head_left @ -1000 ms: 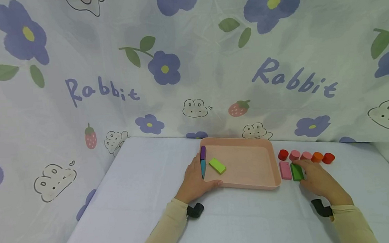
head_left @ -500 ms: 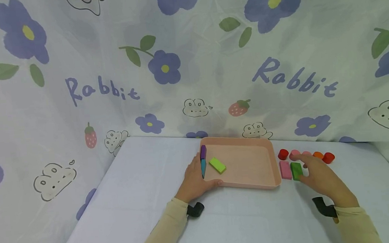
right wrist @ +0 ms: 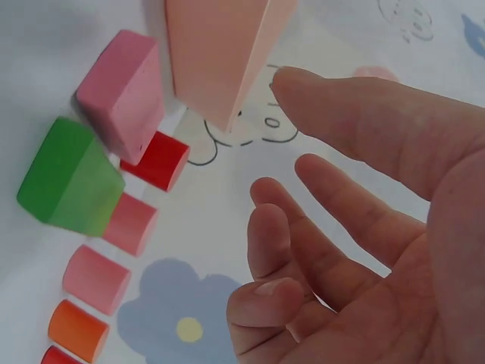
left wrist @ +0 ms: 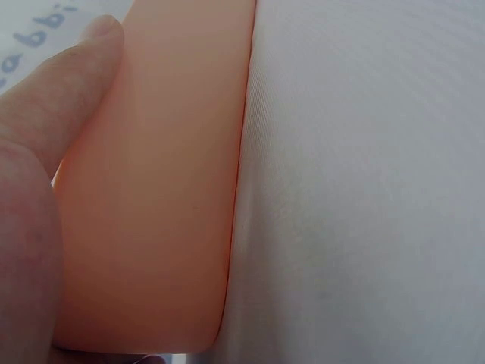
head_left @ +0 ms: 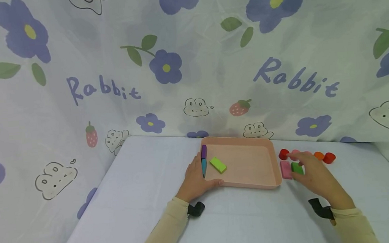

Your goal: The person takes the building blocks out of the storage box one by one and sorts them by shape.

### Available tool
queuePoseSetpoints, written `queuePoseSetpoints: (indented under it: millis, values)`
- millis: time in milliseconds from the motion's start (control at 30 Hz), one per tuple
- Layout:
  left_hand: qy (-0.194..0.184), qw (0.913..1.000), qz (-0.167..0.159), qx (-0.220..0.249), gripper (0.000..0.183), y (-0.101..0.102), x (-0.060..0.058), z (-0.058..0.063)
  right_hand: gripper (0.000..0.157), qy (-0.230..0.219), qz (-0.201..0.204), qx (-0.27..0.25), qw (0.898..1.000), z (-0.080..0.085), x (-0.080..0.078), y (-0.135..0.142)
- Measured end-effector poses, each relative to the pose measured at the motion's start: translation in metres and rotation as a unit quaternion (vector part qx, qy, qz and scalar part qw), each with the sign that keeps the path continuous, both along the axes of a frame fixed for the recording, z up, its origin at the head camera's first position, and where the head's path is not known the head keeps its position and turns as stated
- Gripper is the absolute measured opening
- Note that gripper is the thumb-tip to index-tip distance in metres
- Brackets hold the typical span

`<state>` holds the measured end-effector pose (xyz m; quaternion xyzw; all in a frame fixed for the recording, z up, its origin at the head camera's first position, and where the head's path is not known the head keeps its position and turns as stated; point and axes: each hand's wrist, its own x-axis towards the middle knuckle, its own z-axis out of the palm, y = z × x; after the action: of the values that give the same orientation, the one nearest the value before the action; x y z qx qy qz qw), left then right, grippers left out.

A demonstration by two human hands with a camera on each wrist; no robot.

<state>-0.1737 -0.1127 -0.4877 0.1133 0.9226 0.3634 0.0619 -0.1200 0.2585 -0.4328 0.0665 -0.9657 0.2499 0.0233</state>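
My left hand (head_left: 195, 180) lies around the near left corner of a peach tray (head_left: 252, 164), the fingers along its left side and the thumb along its front. In the left wrist view that thumb (left wrist: 79, 72) is extended against the tray's wall (left wrist: 163, 197). A lime-green block (head_left: 218, 165) lies inside the tray, with a purple piece (head_left: 204, 151) and a blue piece (head_left: 204, 167) along its left side. My right hand (head_left: 317, 178) hovers over a green block (right wrist: 72, 178) and a pink block (right wrist: 125, 95), fingers loosely bent, nothing between them and the thumb.
Behind the two blocks stands a row of short cylinders, among them a red one (head_left: 284, 154), an orange one (head_left: 318, 155) and another red one (head_left: 329, 158). The pink ones are partly hidden by my right hand. A patterned cloth (head_left: 190, 72) hangs behind the white table (head_left: 120, 219).
My right hand has lifted off the green block without it and shifted slightly left, toward the pink block. My left hand and the tray stay in place.
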Motion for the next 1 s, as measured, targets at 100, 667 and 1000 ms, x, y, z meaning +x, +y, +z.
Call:
queuePoseSetpoints:
  millis: [100,667,1000]
  values:
    - [-0.001,1.0,0.0,0.003,0.132,0.0,0.0,0.0,0.056,0.004,0.001,-0.005,1.0,0.0,0.0,-0.003]
    - [0.003,0.9999,0.0,0.015,0.131,0.0,0.0,-0.002,0.055,0.05,0.026,-0.036,0.998,-0.002,-0.002,-0.027]
    - [0.008,0.9999,-0.005,0.013,0.132,-0.001,-0.001,-0.001,0.049,0.087,0.044,-0.067,0.993,-0.015,-0.01,-0.044]
